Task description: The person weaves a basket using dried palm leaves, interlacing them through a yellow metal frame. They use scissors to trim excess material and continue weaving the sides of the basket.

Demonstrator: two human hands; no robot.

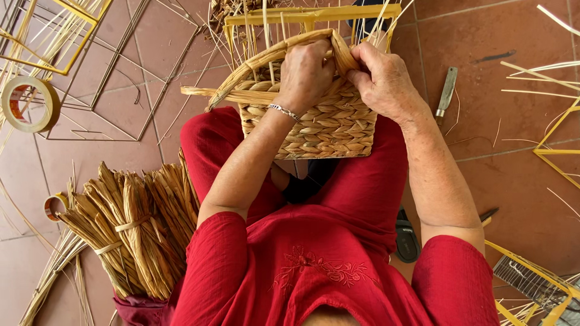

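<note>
- Left hand (307, 71) curled over the top edge of the half-woven basket (326, 124), fingers closed on the flat straw strand (260, 60) bent along the rim; silver bracelet (284, 111) at the wrist.
- Right hand (380, 77) just beside it, fingertips pinched narrow on the folded end of the same strand, touching the left hand's knuckles.
- Basket resting on the lap, between the knees in red trousers, tilted away from the body; yellow wire frame (314, 13) standing up bare above the woven part, loose straws poking through.
- Likely trouble: strand springing out of its fold if either pinch slackens, since it arcs stiffly off to the left; possible cracking at the sharp bend, the fibre looking dry.
- Further risk: basket sliding off the lap, with nothing but the thighs and both busy hands steadying it.
- Bundles of twisted straw (130, 232) on the tiled floor (495, 175) by the left leg; two tape rolls (30, 104) further left; a knife-like tool (446, 92) on the floor to the right.
</note>
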